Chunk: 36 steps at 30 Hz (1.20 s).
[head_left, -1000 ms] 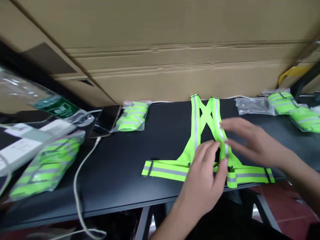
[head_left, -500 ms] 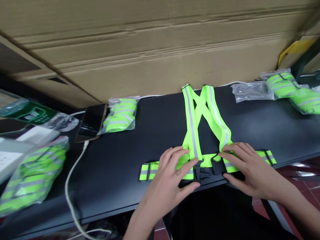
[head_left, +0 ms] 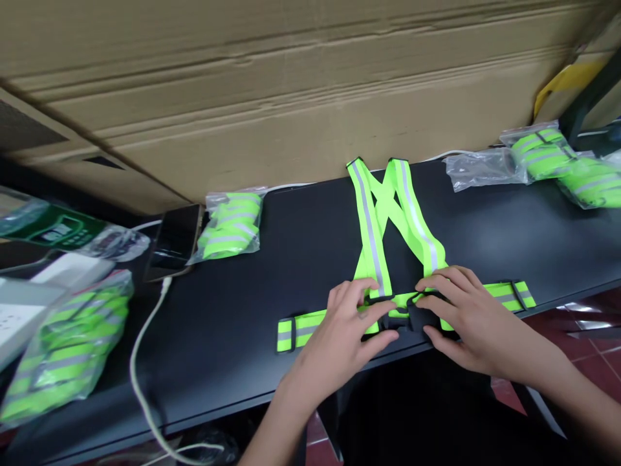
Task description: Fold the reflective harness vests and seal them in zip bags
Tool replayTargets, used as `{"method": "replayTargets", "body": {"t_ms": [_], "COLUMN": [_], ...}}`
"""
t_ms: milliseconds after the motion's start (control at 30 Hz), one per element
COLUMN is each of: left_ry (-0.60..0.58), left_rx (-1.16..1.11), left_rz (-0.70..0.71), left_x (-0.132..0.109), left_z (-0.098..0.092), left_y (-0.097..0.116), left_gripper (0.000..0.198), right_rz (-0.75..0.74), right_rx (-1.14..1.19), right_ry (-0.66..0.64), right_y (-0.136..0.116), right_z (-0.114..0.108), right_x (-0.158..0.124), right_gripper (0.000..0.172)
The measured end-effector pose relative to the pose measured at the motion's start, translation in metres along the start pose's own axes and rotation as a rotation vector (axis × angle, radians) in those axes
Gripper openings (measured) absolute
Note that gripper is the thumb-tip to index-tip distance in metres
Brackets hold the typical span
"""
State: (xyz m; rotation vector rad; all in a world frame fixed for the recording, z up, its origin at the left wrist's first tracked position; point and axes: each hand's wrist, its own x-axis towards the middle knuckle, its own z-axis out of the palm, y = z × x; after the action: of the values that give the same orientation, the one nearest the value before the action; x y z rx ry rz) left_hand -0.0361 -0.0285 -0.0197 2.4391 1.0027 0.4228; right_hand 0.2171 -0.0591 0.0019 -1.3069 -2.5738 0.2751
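Note:
A neon-green reflective harness point(head_left: 372, 239) with silver stripes lies spread on the black desk, its shoulder straps crossing at the top and its waist belt along the front edge. At the belt's middle is a black side-release buckle. My left hand point(head_left: 339, 330) has thumb and index finger around the buckle's pronged half point(head_left: 394, 321), partly hiding it. My right hand point(head_left: 466, 320) grips the socket half point(head_left: 421, 317) between thumb and fingers. The two halves are very close; whether they are joined I cannot tell.
Bagged green harnesses lie at the left point(head_left: 72, 343), beside the phone point(head_left: 175, 239) and at the far right point(head_left: 543, 154), near a clear plastic bag point(head_left: 478, 169). A white cable point(head_left: 138, 362), power strip point(head_left: 19, 317) and bottle point(head_left: 63, 226) are left. Cardboard point(head_left: 310, 136) stands behind.
My left hand has moved right with the pronged half, bringing it close to the socket half. My right hand keeps its hold on the socket half. The view has shifted slightly.

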Motion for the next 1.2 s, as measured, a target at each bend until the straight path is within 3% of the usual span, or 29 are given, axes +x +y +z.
{"method": "replayTargets", "body": {"t_ms": [167,433,767,1100,1200], "left_ry": [-0.001,0.036,0.047,0.146,0.190], "left_rx": [-0.116,-0.053,-0.091,-0.175,-0.142], "left_rz": [-0.074,-0.049,-0.033,-0.044,-0.061], "left_x": [-0.002,0.000,0.004,0.004,0.002], "left_z": [0.003,0.006,0.012,0.016,0.019], "left_y": [-0.001,0.003,0.002,0.001,0.001], "left_gripper": [0.029,0.028,0.031,0.039,0.050], "right_rz": [0.005,-0.030,-0.053,-0.031,-0.040], "right_rx": [0.098,0.140,0.128,0.102,0.058], "right_ry": [0.061,0.117,-0.015,-0.010,-0.007], "right_y": [0.004,0.003,-0.003,-0.008,-0.012], "right_z": [0.004,0.006,0.009,0.017,0.019], "right_x": [-0.003,-0.001,0.013,0.015,0.018], "right_gripper": [0.021,0.025,0.027,0.027,0.030]}}
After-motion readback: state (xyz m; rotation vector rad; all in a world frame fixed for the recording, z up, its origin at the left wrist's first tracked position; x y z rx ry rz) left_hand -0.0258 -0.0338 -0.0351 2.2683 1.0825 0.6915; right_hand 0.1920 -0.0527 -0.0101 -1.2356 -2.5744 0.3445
